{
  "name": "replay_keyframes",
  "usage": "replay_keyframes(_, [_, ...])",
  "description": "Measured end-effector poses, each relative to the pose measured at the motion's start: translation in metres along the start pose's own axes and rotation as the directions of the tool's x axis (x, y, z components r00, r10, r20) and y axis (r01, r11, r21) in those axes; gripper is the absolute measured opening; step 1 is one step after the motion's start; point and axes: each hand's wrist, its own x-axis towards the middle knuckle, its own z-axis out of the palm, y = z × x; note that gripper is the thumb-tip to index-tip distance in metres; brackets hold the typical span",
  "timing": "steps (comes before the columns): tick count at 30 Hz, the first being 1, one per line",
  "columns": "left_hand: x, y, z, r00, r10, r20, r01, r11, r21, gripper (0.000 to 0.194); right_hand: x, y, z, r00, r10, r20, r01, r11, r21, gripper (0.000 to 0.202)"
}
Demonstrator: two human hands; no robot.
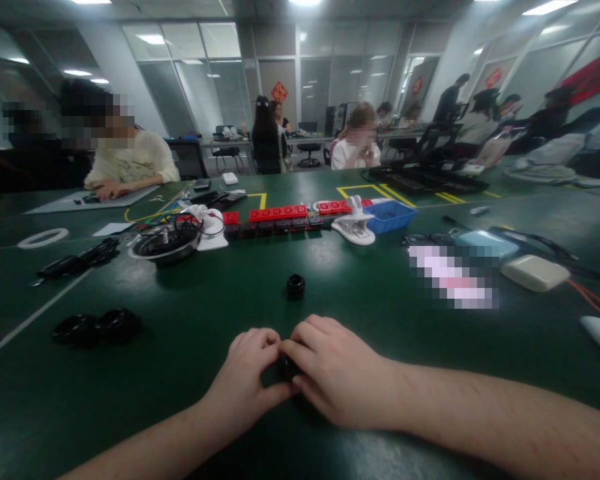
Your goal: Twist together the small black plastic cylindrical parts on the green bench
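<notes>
hands: left hand (247, 380) and right hand (337, 377) together, bottom centre, closed on a small black part (286, 367)
above them: black ring (295, 286) on green surface (205, 300)

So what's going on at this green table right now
A person has both hands together low on the green table. The left hand and right hand close around a small black part, mostly hidden between the fingers. A small black ring sits apart just beyond them, and two more black round pieces lie to the left. Other people sit working at the far side.
</notes>
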Motion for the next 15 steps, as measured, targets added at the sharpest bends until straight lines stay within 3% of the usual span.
replay_keyframes(15, [0.0002, 0.0009, -0.0004, 1.000, 0.023, -0.002, -0.023, 1.000, -0.001, 0.017, -0.0003, 0.0005, 0.0005, 0.999, -0.035, 0.015, 0.036, 0.999, -0.027, 0.031])
